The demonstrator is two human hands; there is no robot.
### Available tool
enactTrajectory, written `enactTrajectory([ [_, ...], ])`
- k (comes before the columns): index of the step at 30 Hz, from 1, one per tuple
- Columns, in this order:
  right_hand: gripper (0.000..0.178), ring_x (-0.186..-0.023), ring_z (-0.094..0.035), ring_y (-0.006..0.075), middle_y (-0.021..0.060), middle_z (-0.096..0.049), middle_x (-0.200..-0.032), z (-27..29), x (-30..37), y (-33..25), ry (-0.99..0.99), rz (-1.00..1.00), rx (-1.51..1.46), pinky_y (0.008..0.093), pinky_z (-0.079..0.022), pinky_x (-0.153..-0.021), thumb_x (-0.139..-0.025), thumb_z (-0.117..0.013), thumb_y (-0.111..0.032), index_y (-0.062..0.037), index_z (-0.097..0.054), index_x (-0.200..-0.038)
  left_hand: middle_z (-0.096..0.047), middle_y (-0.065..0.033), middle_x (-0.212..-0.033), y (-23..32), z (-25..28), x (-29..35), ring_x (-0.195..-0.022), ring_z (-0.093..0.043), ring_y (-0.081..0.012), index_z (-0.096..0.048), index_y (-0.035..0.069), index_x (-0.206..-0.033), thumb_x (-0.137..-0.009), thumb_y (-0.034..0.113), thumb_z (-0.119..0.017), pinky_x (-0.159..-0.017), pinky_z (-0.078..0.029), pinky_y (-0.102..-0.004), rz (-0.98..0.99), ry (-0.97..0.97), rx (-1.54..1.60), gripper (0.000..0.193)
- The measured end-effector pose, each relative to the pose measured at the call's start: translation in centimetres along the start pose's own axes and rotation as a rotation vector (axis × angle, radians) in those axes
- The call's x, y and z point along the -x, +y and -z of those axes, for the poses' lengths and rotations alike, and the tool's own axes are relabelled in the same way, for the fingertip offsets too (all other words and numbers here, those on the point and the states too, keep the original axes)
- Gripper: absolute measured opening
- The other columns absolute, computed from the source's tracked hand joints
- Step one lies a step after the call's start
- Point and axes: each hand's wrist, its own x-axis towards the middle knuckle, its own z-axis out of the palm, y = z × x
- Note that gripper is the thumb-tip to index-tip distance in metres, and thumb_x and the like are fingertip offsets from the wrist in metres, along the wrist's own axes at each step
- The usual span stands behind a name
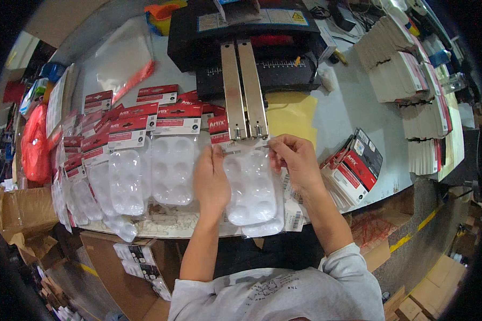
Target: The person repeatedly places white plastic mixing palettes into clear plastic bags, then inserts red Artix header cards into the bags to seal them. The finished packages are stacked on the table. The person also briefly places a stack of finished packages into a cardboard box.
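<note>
A white plastic paint palette in a clear bag lies at the front edge of the table. A red and white header card is at the top of the bag, partly covered by two metal arms of a black stapling machine. My left hand grips the bag's left edge, thumb up near the card. With thumb and fingers closed, my right hand pinches the bag's upper right corner, just beside the arm tips. Under the palette's lower end, another bagged palette peeks out.
Several carded palettes are heaped to the left. A stack of folded header cards lies at right, with taller card stacks behind. Clear bags lie far left and a yellow sheet by the machine. An open carton stands below.
</note>
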Motion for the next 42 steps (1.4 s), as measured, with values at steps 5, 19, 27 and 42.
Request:
enactTrajectory([
  [5,0.016,-0.052,-0.052,0.0096,0.0031,-0.057,-0.064,-0.3,-0.2,0.4,0.043,-0.036,-0.03,0.0229,-0.041,-0.048,-0.088,-0.058,-0.012,-0.0001,-0.06,-0.078,-0.056,-0.0192,-0.073,-0.4,-0.4,-0.9,-0.066,-0.05,-0.0293,-0.051,-0.004,-0.082,-0.097,0.024,-0.041,-0.065,-0.04,-0.0364,0.005,-0.001,-0.013,0.034],
  [19,0.013,-0.055,-0.054,0.0098,0.0037,-0.058,-0.067,0.7,0.0,0.8,-0.005,0.054,0.014,0.0229,-0.043,-0.051,-0.088,-0.058,-0.011,0.0006,-0.061,-0.083,-0.057,-0.0153,-0.072,0.3,-0.2,-0.7,-0.065,-0.048,-0.0251,-0.053,-0.003,-0.082,-0.097,0.025,-0.042,-0.064,-0.039,-0.0337,0.011,-0.062,0.063,0.034],
  [27,0.03,-0.067,-0.061,0.0196,0.0105,-0.066,-0.081,0.9,2.6,-2.5,0.172,0.322,0.663,0.0302,-0.049,-0.065,-0.082,-0.067,-0.02,0.0049,-0.062,-0.098,-0.061,-0.0169,-0.079,-0.8,1.6,0.7,-0.075,-0.058,-0.0259,-0.057,-0.003,-0.088,-0.095,0.026,-0.042,-0.068,-0.042,-0.0385,-0.08,-0.121,-0.185,0.034],
  [42,0.106,-0.114,-0.051,0.0293,0.0168,-0.052,-0.129,12.0,7.9,-4.8,0.403,0.384,1.543,0.0376,-0.028,-0.097,-0.049,-0.08,-0.05,-0.0005,-0.038,-0.133,-0.049,-0.0141,-0.115,-1.4,0.3,4.4,-0.106,-0.045,-0.0343,-0.057,-0.001,-0.082,-0.076,0.017,-0.068,-0.087,-0.038,-0.0459,-0.556,0.019,-0.815,0.022],
])
